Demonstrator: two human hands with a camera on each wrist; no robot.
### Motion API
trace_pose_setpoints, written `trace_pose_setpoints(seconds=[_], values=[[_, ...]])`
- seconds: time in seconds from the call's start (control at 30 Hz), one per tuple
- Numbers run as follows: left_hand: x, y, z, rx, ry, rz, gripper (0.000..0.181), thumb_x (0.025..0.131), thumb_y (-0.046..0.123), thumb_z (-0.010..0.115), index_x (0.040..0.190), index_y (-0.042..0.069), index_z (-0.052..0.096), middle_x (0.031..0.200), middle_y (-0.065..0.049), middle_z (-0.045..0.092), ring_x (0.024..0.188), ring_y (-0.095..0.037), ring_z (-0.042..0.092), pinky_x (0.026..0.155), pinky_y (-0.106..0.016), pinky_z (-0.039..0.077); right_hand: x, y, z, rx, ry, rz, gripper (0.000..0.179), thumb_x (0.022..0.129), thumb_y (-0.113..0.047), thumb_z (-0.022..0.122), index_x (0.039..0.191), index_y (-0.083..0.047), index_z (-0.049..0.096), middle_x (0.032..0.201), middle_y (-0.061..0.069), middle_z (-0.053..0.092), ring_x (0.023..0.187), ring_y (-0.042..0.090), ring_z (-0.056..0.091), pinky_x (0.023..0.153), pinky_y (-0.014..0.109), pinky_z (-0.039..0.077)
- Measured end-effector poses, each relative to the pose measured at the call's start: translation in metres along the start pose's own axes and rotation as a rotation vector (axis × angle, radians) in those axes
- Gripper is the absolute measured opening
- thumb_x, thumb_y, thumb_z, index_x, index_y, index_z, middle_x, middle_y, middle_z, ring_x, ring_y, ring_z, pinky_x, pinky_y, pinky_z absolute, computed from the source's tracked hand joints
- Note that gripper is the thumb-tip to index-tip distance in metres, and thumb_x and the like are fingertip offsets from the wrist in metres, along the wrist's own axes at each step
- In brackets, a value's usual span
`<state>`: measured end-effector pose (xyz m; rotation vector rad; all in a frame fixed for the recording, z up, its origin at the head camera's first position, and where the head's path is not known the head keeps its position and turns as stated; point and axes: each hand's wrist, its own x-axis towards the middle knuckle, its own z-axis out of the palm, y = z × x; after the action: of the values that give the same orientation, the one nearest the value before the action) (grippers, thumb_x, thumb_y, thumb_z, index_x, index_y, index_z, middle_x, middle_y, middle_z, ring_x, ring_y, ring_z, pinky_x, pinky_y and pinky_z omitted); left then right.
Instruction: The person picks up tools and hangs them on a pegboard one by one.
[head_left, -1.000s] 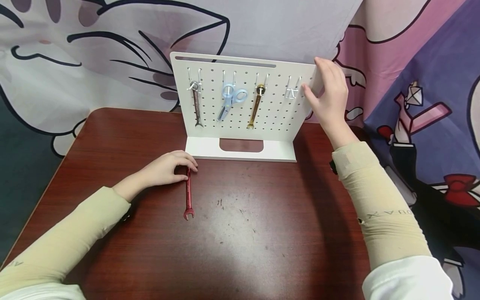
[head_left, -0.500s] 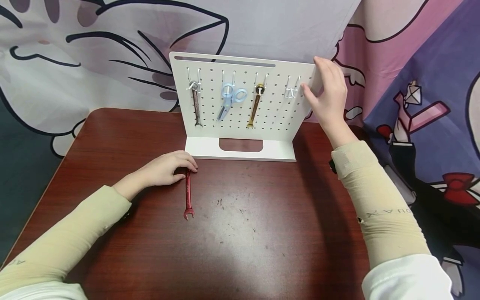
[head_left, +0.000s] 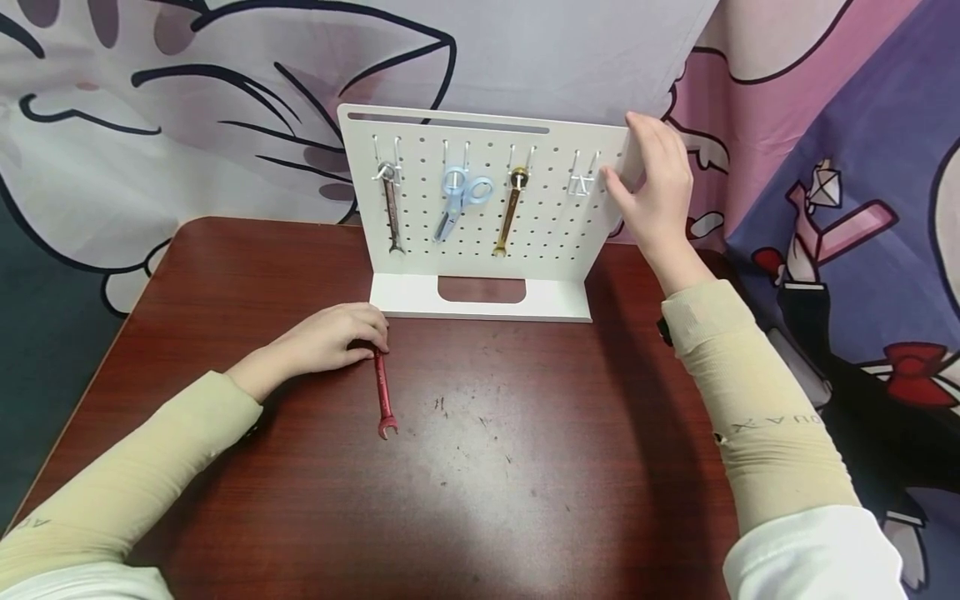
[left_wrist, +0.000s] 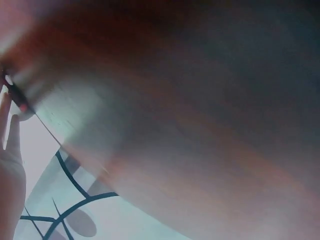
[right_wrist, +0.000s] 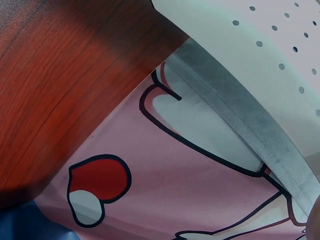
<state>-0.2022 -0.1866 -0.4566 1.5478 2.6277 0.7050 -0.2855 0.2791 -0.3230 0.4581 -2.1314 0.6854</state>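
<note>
My left hand pinches the upper end of a red wrench just in front of the white pegboard's base; the fingers hide that end, and the open-ended jaw points toward me. In the left wrist view, part of the left hand and the dark wrench show at the left edge. My right hand grips the right edge of the pegboard, thumb on its front and fingers at the top corner. A silver wrench, light-blue scissors and a gold wrench hang on its hooks.
A bare wire hook sits at the pegboard's right side, near the right thumb. The stand rests at the back of a brown wooden table. Printed curtains hang behind and to the right.
The red wrench's open end has swung slightly to the right, and the left hand has drawn a little toward me and leftward with it. The right hand stays on the pegboard.
</note>
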Motion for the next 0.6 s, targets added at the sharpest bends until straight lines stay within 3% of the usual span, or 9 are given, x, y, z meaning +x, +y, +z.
trace_pose_setpoints(seconds=[0.17, 0.6], values=[[0.0011, -0.0005, 0.0008, 0.024, -0.005, 0.036, 0.022, 0.082, -0.002, 0.085, 0.096, 0.015, 0.082, 0.099, 0.005, 0.074, 0.104, -0.019, 0.066, 0.098, -0.044, 0.056, -0.0002, 0.001, 0.0002, -0.005, -0.004, -0.002, 0.055, 0.093, -0.017, 0.08, 0.144, -0.006, 0.064, 0.145, 0.014, 0.067, 0.141, 0.031, 0.057, 0.128, 0.037, 0.036], [0.004, 0.0037, -0.0025, 0.0, -0.097, -0.039, 0.02, 0.084, 0.008, 0.088, 0.093, 0.019, 0.075, 0.094, 0.01, 0.07, 0.096, -0.01, 0.063, 0.09, -0.039, 0.056, 0.0001, 0.0004, 0.0003, -0.01, -0.014, 0.012, 0.055, 0.092, -0.017, 0.08, 0.144, -0.007, 0.064, 0.145, 0.014, 0.067, 0.141, 0.031, 0.057, 0.128, 0.037, 0.036]])
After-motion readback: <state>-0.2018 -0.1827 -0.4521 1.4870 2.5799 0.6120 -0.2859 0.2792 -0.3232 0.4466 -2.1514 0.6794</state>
